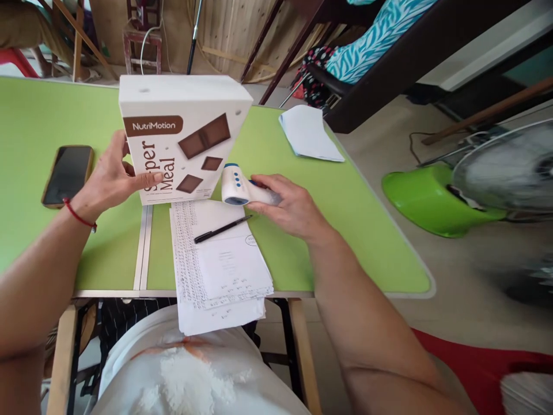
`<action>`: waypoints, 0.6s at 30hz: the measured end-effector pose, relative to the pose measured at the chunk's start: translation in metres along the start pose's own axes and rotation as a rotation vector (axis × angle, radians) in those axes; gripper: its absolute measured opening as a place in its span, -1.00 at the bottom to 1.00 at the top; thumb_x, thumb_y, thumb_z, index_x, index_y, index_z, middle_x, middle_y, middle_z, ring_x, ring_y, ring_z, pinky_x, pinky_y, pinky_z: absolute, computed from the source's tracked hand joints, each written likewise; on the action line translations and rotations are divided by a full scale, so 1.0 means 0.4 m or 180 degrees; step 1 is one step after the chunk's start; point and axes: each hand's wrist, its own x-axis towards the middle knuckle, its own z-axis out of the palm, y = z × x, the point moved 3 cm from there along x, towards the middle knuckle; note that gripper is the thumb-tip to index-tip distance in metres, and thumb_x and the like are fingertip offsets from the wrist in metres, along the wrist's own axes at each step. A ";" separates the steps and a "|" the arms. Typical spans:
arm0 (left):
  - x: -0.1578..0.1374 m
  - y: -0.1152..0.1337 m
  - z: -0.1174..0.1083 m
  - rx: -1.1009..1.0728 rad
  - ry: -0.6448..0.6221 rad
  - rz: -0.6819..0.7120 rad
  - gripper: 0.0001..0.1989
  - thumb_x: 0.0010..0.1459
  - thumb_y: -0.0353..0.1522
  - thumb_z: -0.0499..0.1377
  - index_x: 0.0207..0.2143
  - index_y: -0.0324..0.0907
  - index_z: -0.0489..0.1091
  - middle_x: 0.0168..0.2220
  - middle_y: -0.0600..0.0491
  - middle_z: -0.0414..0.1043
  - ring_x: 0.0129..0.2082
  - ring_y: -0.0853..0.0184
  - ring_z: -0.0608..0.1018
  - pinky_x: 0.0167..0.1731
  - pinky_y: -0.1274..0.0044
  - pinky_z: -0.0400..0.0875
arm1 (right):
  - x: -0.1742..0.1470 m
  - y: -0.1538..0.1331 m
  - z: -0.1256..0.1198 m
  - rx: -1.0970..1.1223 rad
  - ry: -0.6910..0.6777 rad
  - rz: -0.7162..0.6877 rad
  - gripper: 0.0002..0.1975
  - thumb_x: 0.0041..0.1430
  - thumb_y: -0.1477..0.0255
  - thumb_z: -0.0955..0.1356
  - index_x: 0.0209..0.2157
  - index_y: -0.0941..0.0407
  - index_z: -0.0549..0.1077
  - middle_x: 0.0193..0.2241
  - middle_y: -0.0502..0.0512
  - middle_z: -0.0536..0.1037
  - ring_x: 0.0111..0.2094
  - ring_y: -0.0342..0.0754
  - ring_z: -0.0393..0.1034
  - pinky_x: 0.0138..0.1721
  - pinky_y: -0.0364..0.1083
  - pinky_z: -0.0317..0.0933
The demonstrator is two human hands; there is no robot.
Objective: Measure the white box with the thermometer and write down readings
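Left grip (pixel 109 176) is clamped on a white box (pixel 164 147), thumb across its printed front; whether the box touches the green tabletop (pixel 345 230) is unclear. Right grip (pixel 290 206) is wrapped around a white handheld device (pixel 234 181) just beside the box's lower right corner. Papers (pixel 227 262) overhang the near edge, a black pen (pixel 221 229) across them.

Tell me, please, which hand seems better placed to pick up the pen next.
Probably the right hand: the pen lies closer to it, though it would first have to put down the white device. The left hand is farther off, holding the box.
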 end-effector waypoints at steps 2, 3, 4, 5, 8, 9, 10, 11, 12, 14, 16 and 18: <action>-0.004 0.010 -0.001 0.0092 0.0028 0.0077 -0.11 -0.11 -0.02 0.44 0.17 -0.23 0.21 0.12 -0.04 0.41 0.03 0.07 0.46 -0.11 0.35 0.38 | -0.003 -0.002 0.016 0.0005 0.0016 -0.0018 -0.56 0.00 0.25 0.49 -0.06 0.08 0.53 -0.12 0.22 0.59 -0.08 0.19 0.49 0.02 0.22 0.33; -0.006 0.014 0.000 0.0112 -0.0034 0.0086 -0.12 -0.10 -0.01 0.44 0.16 -0.23 0.22 0.11 -0.04 0.41 0.03 0.07 0.47 -0.12 0.35 0.39 | -0.005 -0.004 0.021 0.0000 0.0026 -0.0008 -0.56 -0.01 0.27 0.49 -0.07 0.10 0.54 -0.12 0.22 0.60 -0.08 0.19 0.50 0.02 0.22 0.33; -0.008 0.016 0.000 0.0139 -0.0088 0.0090 -0.12 -0.10 0.00 0.43 0.16 -0.24 0.23 0.12 -0.04 0.41 0.03 0.06 0.47 -0.13 0.36 0.40 | -0.006 -0.005 0.025 -0.0020 0.0035 0.0013 -0.57 -0.02 0.28 0.50 -0.08 0.11 0.54 -0.13 0.23 0.61 -0.09 0.19 0.50 0.02 0.22 0.33; -0.009 0.017 0.000 0.0196 -0.0113 0.0099 -0.12 -0.10 0.01 0.42 0.16 -0.24 0.24 0.12 -0.05 0.40 0.03 0.05 0.47 -0.14 0.35 0.41 | -0.008 -0.004 0.028 -0.0050 0.0039 0.0045 -0.58 -0.03 0.29 0.50 -0.09 0.11 0.55 -0.13 0.23 0.62 -0.09 0.19 0.50 0.01 0.22 0.33; -0.008 0.016 0.006 0.0564 -0.0177 0.0123 -0.15 -0.07 0.05 0.37 0.16 -0.21 0.28 0.15 -0.08 0.38 0.06 0.01 0.46 -0.11 0.29 0.41 | -0.010 0.012 0.030 -0.0098 -0.0004 0.0195 -0.61 -0.05 0.31 0.50 -0.13 0.10 0.56 -0.14 0.20 0.63 -0.10 0.19 0.51 -0.01 0.21 0.34; -0.007 0.015 0.011 0.0665 -0.0215 0.0137 -0.16 -0.05 0.06 0.35 0.17 -0.21 0.28 0.16 -0.09 0.38 0.06 0.01 0.46 -0.10 0.28 0.41 | -0.011 0.020 0.029 -0.0085 -0.0026 0.0251 -0.62 -0.05 0.31 0.50 -0.14 0.10 0.57 -0.15 0.20 0.63 -0.11 0.18 0.51 -0.02 0.20 0.35; -0.005 0.016 0.016 0.0731 -0.0266 0.0151 -0.17 -0.03 0.07 0.33 0.18 -0.21 0.28 0.17 -0.11 0.37 0.07 0.01 0.46 -0.09 0.26 0.40 | -0.011 0.027 0.029 -0.0063 -0.0044 0.0301 -0.63 -0.06 0.31 0.50 -0.15 0.10 0.57 -0.16 0.19 0.63 -0.12 0.18 0.52 -0.04 0.20 0.35; -0.004 0.017 0.022 0.0775 -0.0322 0.0163 -0.17 -0.01 0.07 0.31 0.20 -0.21 0.27 0.17 -0.12 0.37 0.07 0.02 0.46 -0.08 0.26 0.40 | -0.012 0.033 0.029 -0.0038 -0.0058 0.0341 -0.63 -0.06 0.31 0.50 -0.16 0.10 0.57 -0.17 0.18 0.64 -0.14 0.18 0.52 -0.05 0.19 0.36; -0.003 0.019 0.027 0.0820 -0.0376 0.0180 -0.16 0.01 0.07 0.29 0.21 -0.22 0.25 0.18 -0.13 0.36 0.08 0.03 0.46 -0.07 0.25 0.40 | -0.013 0.037 0.030 -0.0016 -0.0068 0.0370 -0.64 -0.07 0.31 0.50 -0.17 0.10 0.57 -0.18 0.17 0.64 -0.15 0.18 0.52 -0.07 0.18 0.37; -0.001 0.023 0.032 0.1014 -0.0435 0.0242 -0.14 0.05 0.07 0.25 0.25 -0.25 0.20 0.19 -0.15 0.36 0.11 0.05 0.45 0.00 0.25 0.37 | -0.014 0.041 0.032 -0.0003 -0.0085 0.0384 -0.64 -0.08 0.31 0.50 -0.18 0.09 0.57 -0.19 0.16 0.64 -0.17 0.17 0.52 -0.10 0.17 0.38; 0.000 0.026 0.030 0.1299 -0.0464 0.0281 -0.13 0.08 0.07 0.22 0.28 -0.28 0.15 0.20 -0.16 0.34 0.13 0.07 0.43 0.06 0.26 0.33 | -0.016 0.040 0.035 -0.0031 -0.0103 0.0344 -0.65 -0.08 0.31 0.50 -0.19 0.09 0.56 -0.20 0.15 0.64 -0.19 0.16 0.53 -0.12 0.15 0.39; 0.000 0.025 0.025 0.1571 -0.0555 0.0277 -0.15 0.12 0.06 0.17 0.29 -0.28 0.13 0.20 -0.13 0.33 0.16 0.09 0.41 0.08 0.28 0.31 | -0.017 0.038 0.038 -0.0068 -0.0111 0.0264 -0.66 -0.06 0.31 0.50 -0.19 0.08 0.56 -0.22 0.14 0.63 -0.20 0.15 0.52 -0.13 0.15 0.39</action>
